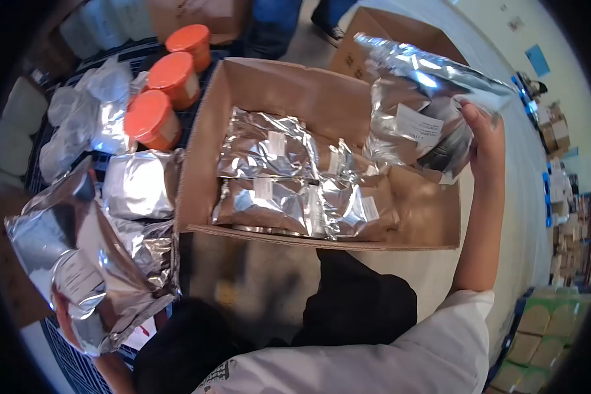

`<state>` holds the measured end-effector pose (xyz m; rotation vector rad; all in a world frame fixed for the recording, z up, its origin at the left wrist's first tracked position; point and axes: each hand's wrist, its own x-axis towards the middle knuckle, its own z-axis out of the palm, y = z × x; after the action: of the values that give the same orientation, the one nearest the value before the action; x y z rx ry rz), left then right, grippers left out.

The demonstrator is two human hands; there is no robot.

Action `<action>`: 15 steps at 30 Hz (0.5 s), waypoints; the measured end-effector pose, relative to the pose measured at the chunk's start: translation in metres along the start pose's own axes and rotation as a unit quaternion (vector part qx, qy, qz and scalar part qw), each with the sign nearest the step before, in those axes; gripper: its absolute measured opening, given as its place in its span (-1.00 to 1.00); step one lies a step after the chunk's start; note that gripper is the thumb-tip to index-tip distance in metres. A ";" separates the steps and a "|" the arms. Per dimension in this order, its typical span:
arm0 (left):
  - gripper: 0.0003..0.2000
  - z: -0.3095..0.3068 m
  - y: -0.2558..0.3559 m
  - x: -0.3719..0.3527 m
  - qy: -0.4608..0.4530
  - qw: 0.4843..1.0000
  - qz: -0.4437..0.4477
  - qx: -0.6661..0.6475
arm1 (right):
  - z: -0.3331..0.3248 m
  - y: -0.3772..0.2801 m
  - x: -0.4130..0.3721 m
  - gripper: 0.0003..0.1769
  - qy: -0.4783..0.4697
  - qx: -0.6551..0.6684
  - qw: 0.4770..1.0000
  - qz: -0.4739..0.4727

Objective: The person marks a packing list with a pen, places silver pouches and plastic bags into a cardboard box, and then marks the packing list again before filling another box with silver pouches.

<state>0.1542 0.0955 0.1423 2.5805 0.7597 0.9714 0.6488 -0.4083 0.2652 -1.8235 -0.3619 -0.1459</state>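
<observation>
My right hand (484, 131) grips the upper right side of a labelled silver foil pouch (400, 92), raised over the right end of an open cardboard box (289, 88). At the lower left, my left hand (64, 315) holds another large foil pouch (108, 256), which bears a white label and covers most of the fingers. Inside the box lie several labelled foil pouches, among them a back-left pouch (262, 144) and a front-left pouch (259, 200). A thin, round-edged metallic item (269, 230) shows along the box's near wall.
Left of the box, a dark pallet (203, 88) carries orange-lidded tubs (152, 118), clear plastic bags (79, 105) and a foil pouch (141, 184). Another open carton (407, 26) stands behind. A person's legs (272, 26) are beyond the box. Stacked cartons (538, 335) sit at lower right.
</observation>
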 end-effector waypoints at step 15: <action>-0.42 -0.031 -0.045 0.020 0.156 0.890 -0.263 -0.339 | 0.137 0.218 -0.045 0.10 -0.596 0.031 0.746 0.296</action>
<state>0.1289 0.1461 0.1567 1.5290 0.9205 1.2013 0.6637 -0.3377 0.0138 -1.6503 -0.6107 1.5263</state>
